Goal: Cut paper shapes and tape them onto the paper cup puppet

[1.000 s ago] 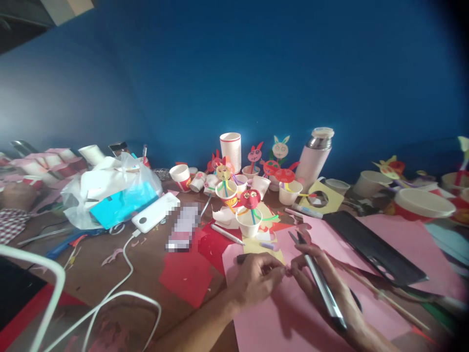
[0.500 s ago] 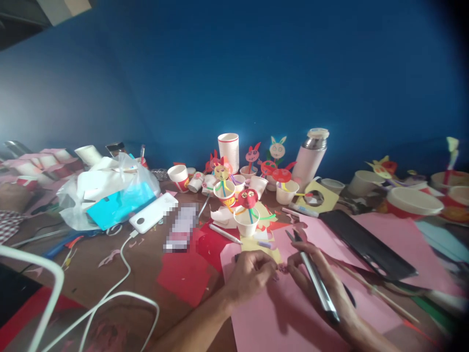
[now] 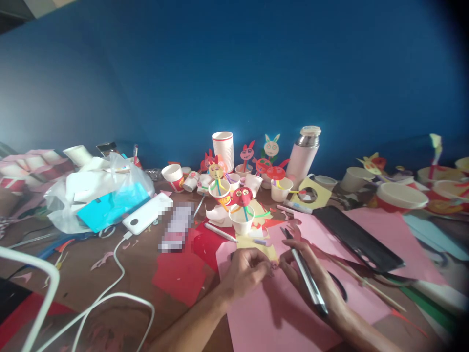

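Above a pink paper sheet [image 3: 256, 322], my left hand [image 3: 246, 271] pinches the edge of a tiny pinkish paper piece [image 3: 273, 265] with dark marks on it. The fingertips of my right hand [image 3: 320, 278] meet the piece from the other side. A silver-and-black pen [image 3: 308, 282] lies slanted across the right hand, held between its fingers, tip pointing up and away. Just beyond the hands stands a white paper cup [image 3: 241, 226] with a red paper face [image 3: 242, 196] on coloured strips. A yellow paper scrap [image 3: 270, 252] lies near the left fingers.
More decorated cups [image 3: 220, 191] crowd the back, beside a pink thermos [image 3: 302, 159]. A black phone [image 3: 357, 239] lies right. To the left are a white power bank [image 3: 148, 213] with its cable [image 3: 119, 259], red paper [image 3: 179, 276] and a plastic bag [image 3: 62, 205].
The whole view has shifted slightly, so most things appear a little further left. Both hands keep their hold on the small piece and the pen, with little other movement.
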`<action>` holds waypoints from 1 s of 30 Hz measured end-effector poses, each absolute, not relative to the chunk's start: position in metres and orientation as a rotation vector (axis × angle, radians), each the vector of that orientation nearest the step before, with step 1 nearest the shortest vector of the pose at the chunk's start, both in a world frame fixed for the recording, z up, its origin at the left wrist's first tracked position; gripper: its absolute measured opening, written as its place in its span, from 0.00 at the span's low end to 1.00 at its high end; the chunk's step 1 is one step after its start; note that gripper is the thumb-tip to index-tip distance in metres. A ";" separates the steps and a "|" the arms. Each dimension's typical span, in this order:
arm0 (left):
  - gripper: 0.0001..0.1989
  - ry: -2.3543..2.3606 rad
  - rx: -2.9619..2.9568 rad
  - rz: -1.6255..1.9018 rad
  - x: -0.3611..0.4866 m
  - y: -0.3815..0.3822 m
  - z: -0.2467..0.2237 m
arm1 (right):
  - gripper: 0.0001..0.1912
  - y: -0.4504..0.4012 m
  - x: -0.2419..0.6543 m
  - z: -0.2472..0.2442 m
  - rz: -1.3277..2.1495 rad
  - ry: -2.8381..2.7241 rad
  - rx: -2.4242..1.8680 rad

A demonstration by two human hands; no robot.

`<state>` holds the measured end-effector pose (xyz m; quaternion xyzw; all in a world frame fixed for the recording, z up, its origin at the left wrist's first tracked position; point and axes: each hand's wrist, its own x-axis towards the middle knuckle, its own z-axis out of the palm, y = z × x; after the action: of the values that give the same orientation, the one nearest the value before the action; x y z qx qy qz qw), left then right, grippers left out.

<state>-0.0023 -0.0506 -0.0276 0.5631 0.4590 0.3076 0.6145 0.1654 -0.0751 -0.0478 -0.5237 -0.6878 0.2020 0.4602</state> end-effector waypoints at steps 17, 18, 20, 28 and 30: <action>0.09 1.250 1.203 0.858 -0.014 -0.036 -0.029 | 0.26 -0.055 0.204 -0.065 -0.203 -2.287 -1.237; 0.08 1.259 1.192 0.866 -0.014 -0.036 -0.029 | 0.24 -0.055 0.203 -0.064 -0.196 -2.275 -1.228; 0.08 1.247 1.185 0.874 -0.013 -0.037 -0.029 | 0.21 -0.056 0.202 -0.061 -0.152 -2.239 -1.192; 0.11 1.128 1.237 1.061 -0.025 -0.030 -0.030 | 0.16 -0.067 0.207 -0.050 0.294 -2.020 -1.337; 0.12 1.135 1.272 1.070 -0.030 -0.028 -0.029 | 0.17 -0.067 0.210 -0.050 0.342 -1.966 -1.326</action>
<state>-0.0301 -0.0277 -0.0286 0.5341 0.4763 0.4493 0.5348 0.2101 -0.0668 -0.0505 -0.5154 -0.7643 0.1330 0.3641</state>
